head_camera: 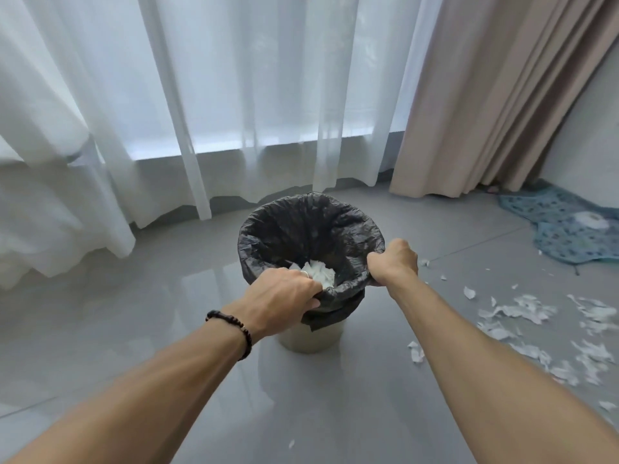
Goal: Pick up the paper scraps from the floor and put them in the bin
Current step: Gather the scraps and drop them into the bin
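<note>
left hand [284, 298] fingers grip bin [311, 262] near rim | right hand [395, 262] fingers grip right rim | paper scraps [522, 316] strewn right | floor [117, 313] left bare

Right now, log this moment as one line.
left hand: grips bin liner rim | right hand: grips rim | bin: holds paper | scraps: on floor, right

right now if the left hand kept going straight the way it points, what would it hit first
Probably the white paper scraps inside the bin bag: the left hand grips the near rim and points into the bin. Depth is unclear.
</note>
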### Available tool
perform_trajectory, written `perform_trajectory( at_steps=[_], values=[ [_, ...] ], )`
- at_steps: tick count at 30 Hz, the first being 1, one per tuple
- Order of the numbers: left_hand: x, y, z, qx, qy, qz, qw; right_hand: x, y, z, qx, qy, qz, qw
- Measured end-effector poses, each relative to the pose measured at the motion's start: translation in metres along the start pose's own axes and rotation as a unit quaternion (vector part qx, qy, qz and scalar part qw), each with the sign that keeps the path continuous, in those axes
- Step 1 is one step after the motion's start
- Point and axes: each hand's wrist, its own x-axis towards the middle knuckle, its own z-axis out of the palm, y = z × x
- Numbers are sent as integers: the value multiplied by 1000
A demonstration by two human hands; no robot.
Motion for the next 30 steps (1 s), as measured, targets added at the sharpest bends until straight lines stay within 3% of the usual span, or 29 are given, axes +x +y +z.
perform_trajectory(
  at_steps=[5,9,12,16,19,21,22,24,27,29,30],
  values=[
    [12,6,4,1,3,-3,1000,19,12,5,38,-7,-5,999],
    [-11,22,17,41,133,40,989,-4,31,4,105,-41,3,994],
    [-51,45,45,12,175,72,982,-38,73,5,44,-71,-22,996],
    [-119,68,114,-44,83,11,996,-77,141,15,-122,-145,-112,976],
    [-149,71,146,-16,-25,67,997,-101,178,31,-188,-183,-185,947],
    [-155,73,159,-9,-50,88,995,-116,197,47,-230,-222,-220,922],
    [-157,77,167,-25,-52,38,998,-125,204,54,-246,-230,-247,909],
    [-163,94,187,-86,-61,-161,981,-139,218,67,-236,-219,-297,899],
    [-165,120,209,-164,-63,-414,893,-141,240,78,-200,-208,-315,904],
    [-158,125,219,-213,-18,-479,852,-131,253,80,-183,-197,-322,908],
    [-153,125,223,-226,5,-479,848,-124,259,81,-178,-191,-320,911]
  ],
)
